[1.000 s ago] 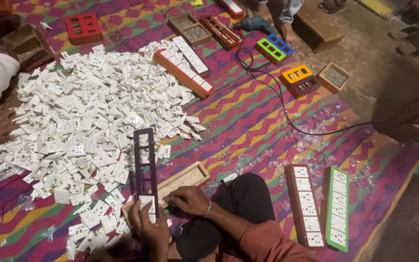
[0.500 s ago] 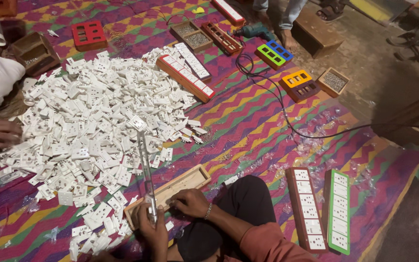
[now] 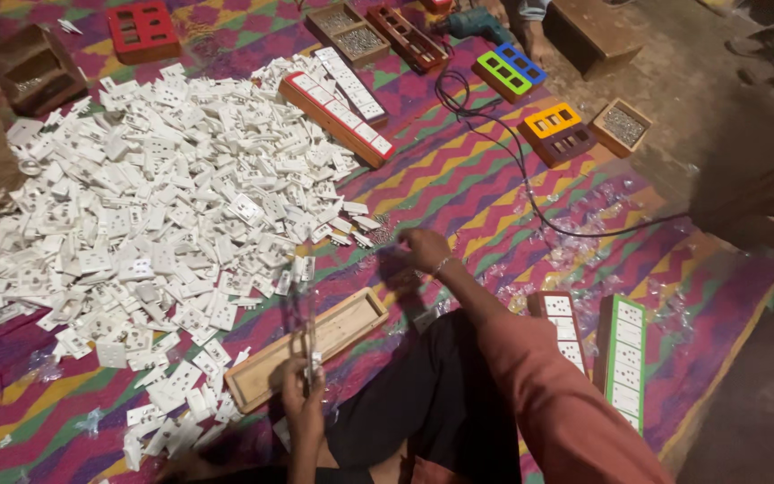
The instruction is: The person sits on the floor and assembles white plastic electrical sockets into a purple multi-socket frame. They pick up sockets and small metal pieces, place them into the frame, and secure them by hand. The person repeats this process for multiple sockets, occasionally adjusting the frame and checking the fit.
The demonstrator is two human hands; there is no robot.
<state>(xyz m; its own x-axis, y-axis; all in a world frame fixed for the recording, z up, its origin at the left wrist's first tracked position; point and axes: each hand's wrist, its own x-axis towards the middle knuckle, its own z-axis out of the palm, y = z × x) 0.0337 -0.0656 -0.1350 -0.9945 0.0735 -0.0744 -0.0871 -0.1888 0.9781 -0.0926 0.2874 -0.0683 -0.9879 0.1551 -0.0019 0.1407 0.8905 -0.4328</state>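
Observation:
I sit on a zigzag-patterned mat (image 3: 494, 188) beside a big heap of white plastic socket and switch parts (image 3: 154, 206). My left hand (image 3: 302, 403) grips the lower end of a long dark slotted frame (image 3: 302, 327), which stands upright, edge-on and blurred, over a shallow wooden tray (image 3: 342, 332). My right hand (image 3: 423, 248) is stretched forward over the mat, just right of the heap's loose edge pieces (image 3: 356, 231). It is blurred with its fingers curled down, so anything in them is hidden.
Two filled socket strips, one brown (image 3: 566, 327) and one green (image 3: 624, 358), lie at my right. Farther off are a long red strip (image 3: 333, 112), coloured boxes (image 3: 553, 125), a screw box (image 3: 624, 125), a drill (image 3: 472, 22) and its black cable (image 3: 530, 193).
My right hand let go of the frame's lower end and reached forward to the right. The frame turned from face-on to edge-on in my left hand.

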